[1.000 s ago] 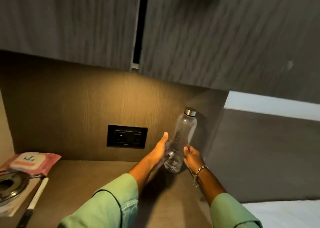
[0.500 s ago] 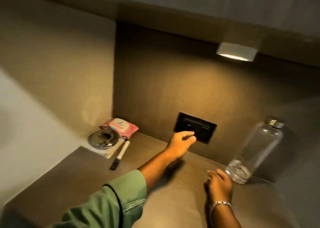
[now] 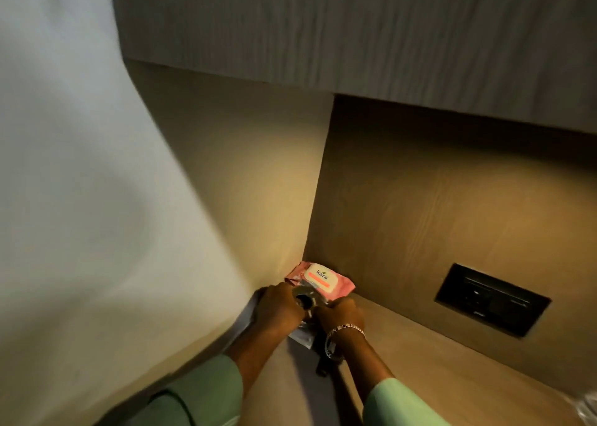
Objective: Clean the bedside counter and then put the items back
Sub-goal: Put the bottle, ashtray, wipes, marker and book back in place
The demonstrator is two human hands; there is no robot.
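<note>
The worktop (image 3: 452, 374) is a matt brown surface with a faint wood grain, lit warmly from above and darker toward the near edge. It runs into a corner where a pale side wall (image 3: 80, 199) meets a brown wood-grain back panel (image 3: 436, 215).

In that corner lies a pink wipes pack (image 3: 318, 280) with a white flap lid printed "kara" and an orange stripe; its far end touches the back panel. Just in front of it sits a round shiny metal dish (image 3: 305, 298) with a dark centre, resting on a flat pale thing, perhaps a book or papers (image 3: 302, 335), whose grey-white corner pokes out below the hands.

The left hand (image 3: 279, 307) curls over the left side of this stack, fingers bent down along the wall edge. The right hand (image 3: 339, 312), with a chain bracelet (image 3: 344, 332) at the wrist, is curled over the right side. Both hands appear closed on the stack, close together with the dish showing between them; exactly which layer the fingers hold cannot be told. A dark pen-like object (image 3: 323, 366) lies under the right wrist.

A black socket plate (image 3: 492, 299) is set in the back panel to the right. Both forearms wear pale green sleeves (image 3: 206, 390).
</note>
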